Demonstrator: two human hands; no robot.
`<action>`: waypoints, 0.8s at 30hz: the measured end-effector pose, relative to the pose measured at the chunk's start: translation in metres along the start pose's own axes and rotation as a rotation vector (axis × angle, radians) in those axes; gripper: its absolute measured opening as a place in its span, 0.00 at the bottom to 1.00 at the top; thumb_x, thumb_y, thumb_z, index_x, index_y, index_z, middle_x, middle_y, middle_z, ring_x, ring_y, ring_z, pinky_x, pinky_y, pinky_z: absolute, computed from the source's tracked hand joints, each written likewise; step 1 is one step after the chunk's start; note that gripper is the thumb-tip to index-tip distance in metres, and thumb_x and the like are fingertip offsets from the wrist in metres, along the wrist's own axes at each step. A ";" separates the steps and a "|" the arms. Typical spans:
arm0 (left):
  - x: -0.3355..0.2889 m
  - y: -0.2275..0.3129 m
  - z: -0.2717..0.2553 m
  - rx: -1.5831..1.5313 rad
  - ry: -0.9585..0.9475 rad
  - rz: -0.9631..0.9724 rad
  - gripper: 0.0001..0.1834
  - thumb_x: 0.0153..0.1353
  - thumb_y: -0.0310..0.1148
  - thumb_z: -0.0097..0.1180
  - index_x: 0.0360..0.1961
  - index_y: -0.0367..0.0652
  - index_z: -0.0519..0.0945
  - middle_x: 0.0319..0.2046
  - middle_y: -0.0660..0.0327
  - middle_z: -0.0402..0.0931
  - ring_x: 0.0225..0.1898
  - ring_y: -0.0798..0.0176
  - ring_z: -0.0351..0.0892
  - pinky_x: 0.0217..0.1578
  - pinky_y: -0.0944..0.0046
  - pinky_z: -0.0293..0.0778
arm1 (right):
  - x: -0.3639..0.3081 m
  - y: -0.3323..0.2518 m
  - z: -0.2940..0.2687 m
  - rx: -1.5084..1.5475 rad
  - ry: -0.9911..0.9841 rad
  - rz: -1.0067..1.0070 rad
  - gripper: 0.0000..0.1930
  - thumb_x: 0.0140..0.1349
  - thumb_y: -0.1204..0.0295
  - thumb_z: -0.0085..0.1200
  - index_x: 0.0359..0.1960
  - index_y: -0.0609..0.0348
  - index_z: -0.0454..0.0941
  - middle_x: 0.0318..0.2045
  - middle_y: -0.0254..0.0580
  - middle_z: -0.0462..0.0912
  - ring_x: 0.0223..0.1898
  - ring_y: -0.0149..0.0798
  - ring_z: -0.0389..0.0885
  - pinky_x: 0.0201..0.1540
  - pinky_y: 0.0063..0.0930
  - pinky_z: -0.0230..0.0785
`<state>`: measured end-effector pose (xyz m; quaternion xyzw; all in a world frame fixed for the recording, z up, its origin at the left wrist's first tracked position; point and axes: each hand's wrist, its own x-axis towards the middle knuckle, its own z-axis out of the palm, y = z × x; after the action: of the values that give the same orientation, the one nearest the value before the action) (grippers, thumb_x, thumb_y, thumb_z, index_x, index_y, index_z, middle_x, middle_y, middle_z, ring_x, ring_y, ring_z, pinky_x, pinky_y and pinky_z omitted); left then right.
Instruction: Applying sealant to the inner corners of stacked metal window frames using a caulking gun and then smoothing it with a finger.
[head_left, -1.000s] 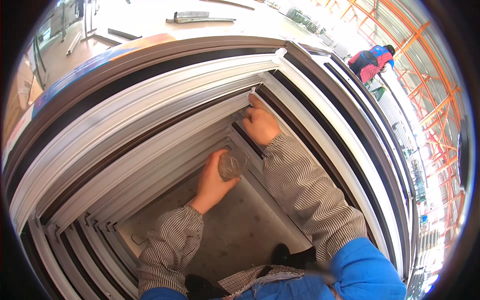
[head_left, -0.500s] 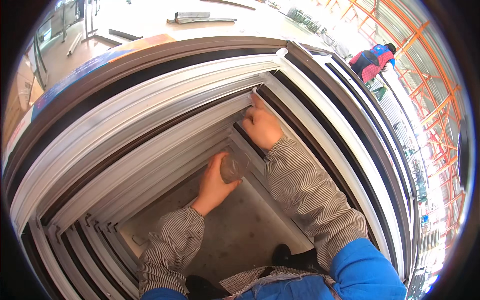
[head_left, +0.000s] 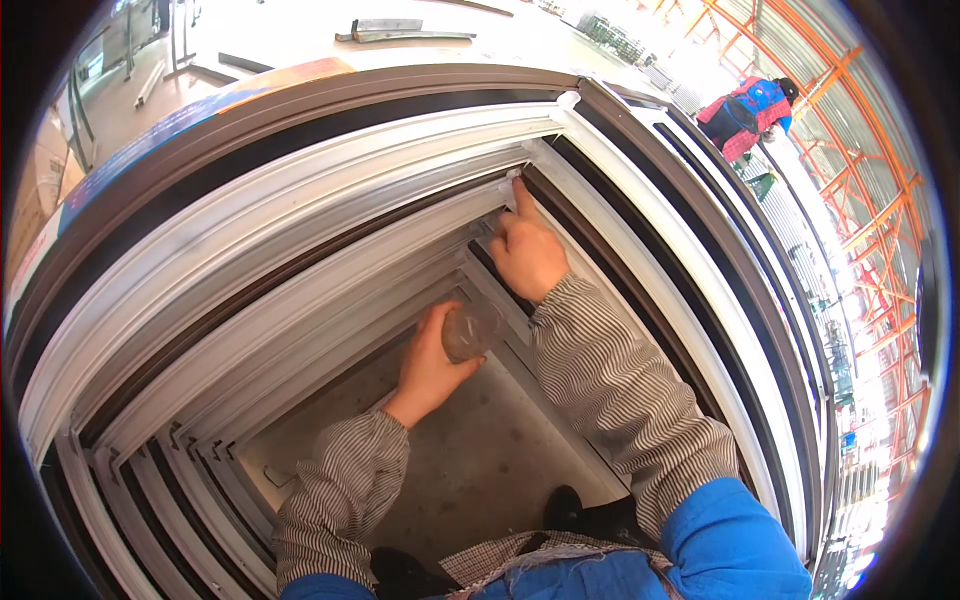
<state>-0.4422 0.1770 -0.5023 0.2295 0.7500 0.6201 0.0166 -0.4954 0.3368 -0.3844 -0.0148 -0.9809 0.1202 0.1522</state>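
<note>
My left hand (head_left: pixel 430 362) is closed around a round, translucent plastic cup (head_left: pixel 470 332), held low inside the stack of frames. What the cup contains cannot be made out. Up at an inner corner, my right hand (head_left: pixel 530 250) has its index finger stretched out and the other fingers curled, with nothing visible in it. That fingertip touches a whitish patch (head_left: pixel 509 189) where two profiles meet. The rectangular metal frames (head_left: pixel 300 212), white and brown with black strips, surround both hands in stacked layers.
Grey floor (head_left: pixel 470 470) shows within the frames, with my dark shoes (head_left: pixel 565 508) at its near edge. Several metal bars (head_left: pixel 400 34) lie beyond the far side. A person (head_left: pixel 748 112) in blue and red checks bends at the upper right, beside orange steelwork (head_left: pixel 850 70).
My right index finger has straightened slightly and shifted a little at the corner. My left hand keeps the cup in nearly the same place. The person at upper right has shifted slightly.
</note>
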 end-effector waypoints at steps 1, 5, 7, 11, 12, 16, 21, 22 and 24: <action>0.000 -0.001 0.001 -0.014 0.001 0.021 0.42 0.39 0.29 0.71 0.57 0.44 0.64 0.53 0.50 0.68 0.57 0.48 0.68 0.55 0.56 0.66 | 0.001 -0.001 0.000 -0.019 -0.027 0.015 0.09 0.53 0.70 0.50 0.30 0.62 0.79 0.67 0.58 0.50 0.46 0.57 0.78 0.50 0.41 0.71; 0.001 -0.004 0.004 -0.002 -0.009 0.022 0.42 0.38 0.28 0.72 0.57 0.43 0.63 0.53 0.52 0.68 0.56 0.51 0.69 0.54 0.57 0.67 | 0.013 -0.007 0.002 -0.113 -0.084 0.024 0.10 0.53 0.68 0.51 0.31 0.62 0.78 0.68 0.58 0.49 0.44 0.58 0.79 0.48 0.41 0.72; 0.001 -0.007 0.005 -0.038 -0.016 -0.002 0.42 0.38 0.28 0.72 0.57 0.43 0.64 0.53 0.52 0.69 0.55 0.52 0.69 0.54 0.57 0.67 | 0.013 -0.010 0.002 -0.213 -0.188 0.082 0.11 0.53 0.67 0.51 0.31 0.63 0.78 0.68 0.57 0.48 0.45 0.57 0.79 0.49 0.42 0.71; 0.001 -0.015 0.004 -0.052 0.021 -0.020 0.41 0.38 0.28 0.72 0.56 0.42 0.64 0.51 0.54 0.70 0.54 0.56 0.70 0.53 0.59 0.67 | -0.011 -0.008 -0.011 -0.094 -0.104 -0.002 0.10 0.54 0.67 0.52 0.30 0.63 0.78 0.66 0.57 0.54 0.42 0.54 0.81 0.46 0.41 0.72; 0.002 -0.017 0.003 -0.052 0.026 -0.023 0.41 0.38 0.28 0.72 0.56 0.42 0.64 0.51 0.54 0.70 0.54 0.56 0.70 0.53 0.59 0.67 | -0.024 -0.004 -0.019 0.063 -0.061 -0.131 0.10 0.54 0.67 0.53 0.29 0.63 0.78 0.65 0.57 0.58 0.38 0.52 0.81 0.43 0.39 0.73; 0.004 -0.019 0.001 -0.069 0.043 -0.026 0.41 0.39 0.27 0.70 0.56 0.43 0.63 0.54 0.53 0.66 0.56 0.49 0.67 0.55 0.55 0.66 | -0.062 0.004 -0.041 0.463 -0.427 -0.359 0.09 0.54 0.67 0.55 0.25 0.60 0.77 0.59 0.55 0.69 0.32 0.46 0.81 0.37 0.34 0.72; 0.005 -0.014 0.004 -0.023 0.057 0.036 0.39 0.38 0.25 0.69 0.55 0.43 0.65 0.52 0.52 0.67 0.55 0.48 0.68 0.53 0.56 0.67 | -0.074 0.006 -0.023 0.203 -0.735 -0.459 0.09 0.54 0.65 0.55 0.24 0.58 0.78 0.54 0.50 0.73 0.36 0.43 0.81 0.37 0.33 0.72; 0.005 -0.014 0.004 0.006 0.057 0.040 0.40 0.37 0.25 0.69 0.55 0.43 0.65 0.52 0.53 0.68 0.55 0.49 0.69 0.53 0.57 0.67 | -0.072 0.006 -0.017 0.152 -0.791 -0.479 0.09 0.54 0.65 0.55 0.24 0.57 0.78 0.52 0.48 0.74 0.35 0.44 0.81 0.37 0.34 0.72; 0.004 -0.014 0.004 0.036 0.057 0.040 0.40 0.36 0.25 0.68 0.55 0.43 0.65 0.52 0.53 0.68 0.55 0.49 0.69 0.53 0.57 0.67 | -0.070 0.008 -0.006 0.103 -0.849 -0.500 0.09 0.54 0.64 0.55 0.24 0.57 0.78 0.51 0.46 0.75 0.34 0.44 0.81 0.36 0.35 0.72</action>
<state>-0.4492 0.1801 -0.5149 0.2268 0.7564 0.6131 -0.0213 -0.4266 0.3412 -0.4018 0.2789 -0.9226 0.1238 -0.2360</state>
